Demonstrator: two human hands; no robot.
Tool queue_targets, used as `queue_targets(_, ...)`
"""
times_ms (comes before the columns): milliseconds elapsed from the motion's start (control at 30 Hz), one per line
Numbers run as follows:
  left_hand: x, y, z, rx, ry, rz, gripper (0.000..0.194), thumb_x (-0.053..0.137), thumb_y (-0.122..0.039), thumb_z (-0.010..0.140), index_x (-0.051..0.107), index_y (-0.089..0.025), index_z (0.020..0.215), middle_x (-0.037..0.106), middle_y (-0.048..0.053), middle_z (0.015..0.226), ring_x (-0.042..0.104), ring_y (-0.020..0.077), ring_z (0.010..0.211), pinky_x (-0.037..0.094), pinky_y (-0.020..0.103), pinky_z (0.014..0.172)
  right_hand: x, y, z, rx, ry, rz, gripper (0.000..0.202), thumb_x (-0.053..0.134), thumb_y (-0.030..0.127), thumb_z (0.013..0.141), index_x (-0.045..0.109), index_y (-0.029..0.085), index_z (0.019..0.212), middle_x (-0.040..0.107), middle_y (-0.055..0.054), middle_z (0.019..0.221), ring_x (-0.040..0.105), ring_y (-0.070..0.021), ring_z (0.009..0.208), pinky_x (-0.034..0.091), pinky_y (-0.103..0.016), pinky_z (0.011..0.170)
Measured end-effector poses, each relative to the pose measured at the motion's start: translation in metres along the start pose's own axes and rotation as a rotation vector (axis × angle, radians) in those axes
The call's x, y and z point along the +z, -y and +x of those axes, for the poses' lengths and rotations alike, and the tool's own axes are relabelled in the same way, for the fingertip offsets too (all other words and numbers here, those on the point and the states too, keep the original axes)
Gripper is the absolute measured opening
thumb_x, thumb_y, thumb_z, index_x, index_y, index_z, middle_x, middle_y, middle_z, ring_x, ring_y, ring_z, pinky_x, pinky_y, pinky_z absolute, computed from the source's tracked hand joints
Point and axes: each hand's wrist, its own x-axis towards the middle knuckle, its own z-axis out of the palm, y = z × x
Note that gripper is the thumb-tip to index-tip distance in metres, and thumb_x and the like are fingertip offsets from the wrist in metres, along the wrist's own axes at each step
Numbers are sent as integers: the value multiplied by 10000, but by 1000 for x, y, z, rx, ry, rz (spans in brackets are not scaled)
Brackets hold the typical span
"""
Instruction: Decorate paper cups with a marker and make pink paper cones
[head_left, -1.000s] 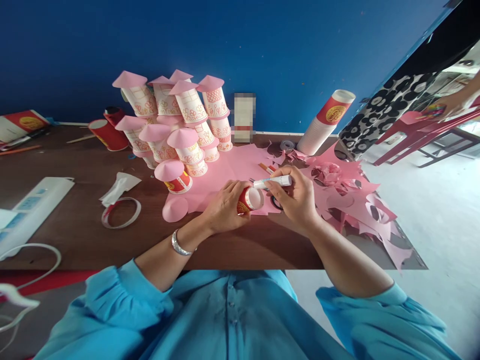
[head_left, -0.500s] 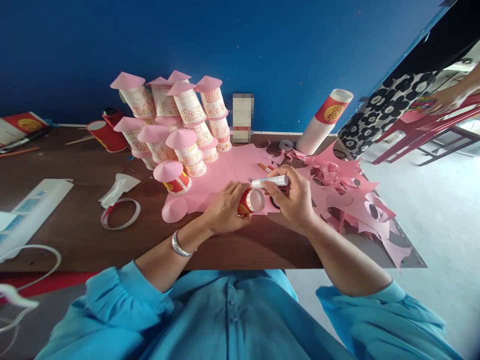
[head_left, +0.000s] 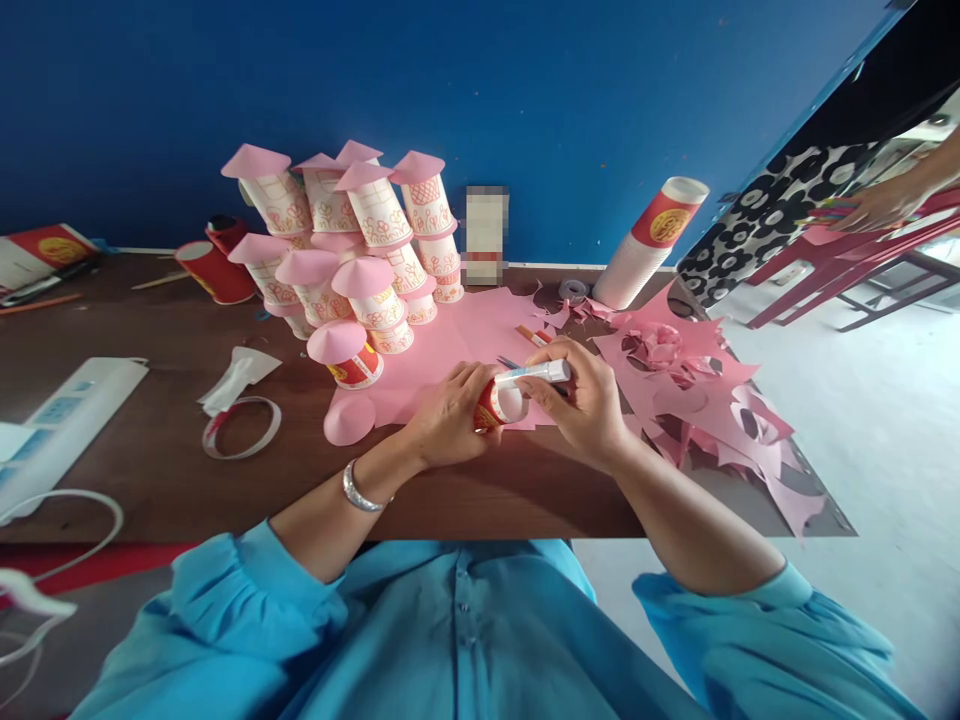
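Note:
My left hand (head_left: 452,418) is closed around a red and white paper cup (head_left: 489,408), tipped so that one round end faces right. Between the fingers of my right hand (head_left: 581,400) is a white glue stick (head_left: 536,374), its tip at the upper rim of the cup. Beneath both hands lies a pink paper sheet (head_left: 442,340). Left of the cup, a red cup with a pink cone top (head_left: 346,352) stands upright, and a loose pink paper cone (head_left: 350,421) rests near it. Scissors, partly hidden by my right hand, lie behind the glue stick.
Several drawn-on cups with pink cone roofs (head_left: 375,215) are stacked at the back left. A tall cup stack (head_left: 645,245) leans at the back right. Pink paper scraps (head_left: 705,390) cover the right side. A tape roll (head_left: 574,290) sits behind. Another person's hand (head_left: 889,205) shows at far right.
My right hand has brought the glue stick slightly left and down, onto the cup's rim. My left hand stays in place. The other person's hand has shifted at far right.

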Motion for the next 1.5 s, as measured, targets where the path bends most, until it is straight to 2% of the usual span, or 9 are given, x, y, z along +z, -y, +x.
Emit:
queue_targets(200, -2, 6, 0, -82, -45, -138, 558, 742, -188, 772, 511, -207, 1280, 691, 114, 1211, 675, 297, 1112, 585, 447, 947, 2, -7, 4, 276, -68, 432, 383, 827, 579, 871, 660, 239, 929, 594, 50, 699, 526, -109, 558, 503, -267, 544)
queue_targets(333, 0, 28, 1, -280, -120, -255, 494, 766, -323, 828, 584, -202, 1271, 691, 117, 1251, 674, 289, 1154, 564, 457, 1009, 6, -15, 9, 408, -86, 696, 421, 858, 605, 827, 655, 251, 932, 453, 110, 587, 371, -76, 461, 502, -250, 481)
queue_targets(533, 9, 55, -2, -451, -263, -296, 826, 823, -352, 702, 503, -191, 1446, 657, 172, 1392, 668, 343, 1248, 560, 531, 1056, 7, -24, 14, 485, -81, 825, 481, 941, 554, 729, 632, 261, 952, 491, 106, 644, 466, -77, 522, 536, -238, 528)
queue_targets(667, -1, 46, -2, -299, -433, -248, 828, 807, -340, 769, 446, -179, 1497, 585, 201, 1455, 581, 354, 1369, 464, 602, 1172, 6, -22, 17, 487, -48, 870, 519, 961, 527, 704, 626, 255, 993, 626, 74, 730, 608, -96, 597, 567, -245, 579)
queue_targets(767, -13, 30, 3, -179, -583, -257, 729, 846, -380, 809, 512, -230, 1441, 615, 138, 1373, 627, 272, 1233, 537, 500, 1096, 8, -15, 22, 456, 16, 905, 480, 941, 499, 756, 621, 242, 1004, 701, 40, 802, 655, -104, 649, 580, -248, 612)
queue_targets(900, -20, 9, 15, -169, -479, -600, 525, 855, -461, 844, 677, -247, 1289, 671, 39, 1059, 667, 143, 831, 605, 297, 753, 21, -4, 30, 413, 153, 908, 463, 932, 511, 776, 633, 219, 976, 725, 24, 776, 663, -110, 616, 574, -254, 600)
queue_targets(1100, -30, -4, 24, -251, -530, -752, 295, 843, -459, 873, 806, -224, 1048, 757, 62, 1039, 738, 184, 978, 623, 332, 890, 43, 3, 36, 415, 218, 868, 529, 863, 672, 783, 658, 186, 819, 618, 46, 623, 545, -84, 494, 449, -230, 482)
queue_targets(1200, -36, -1, 22, -257, -542, -718, 278, 863, -471, 848, 815, -228, 973, 762, 45, 960, 734, 171, 898, 618, 311, 821, 46, 0, 38, 425, 202, 849, 537, 834, 684, 806, 665, 177, 747, 592, 41, 596, 515, -85, 484, 408, -243, 465)
queue_targets(1500, -47, -7, 40, -290, -591, -820, 326, 864, -533, 831, 806, -233, 943, 809, 45, 928, 738, 176, 821, 627, 337, 759, 34, 0, 48, 350, 88, 812, 504, 936, 577, 739, 746, 233, 1054, 741, 13, 808, 655, -131, 642, 574, -302, 647)
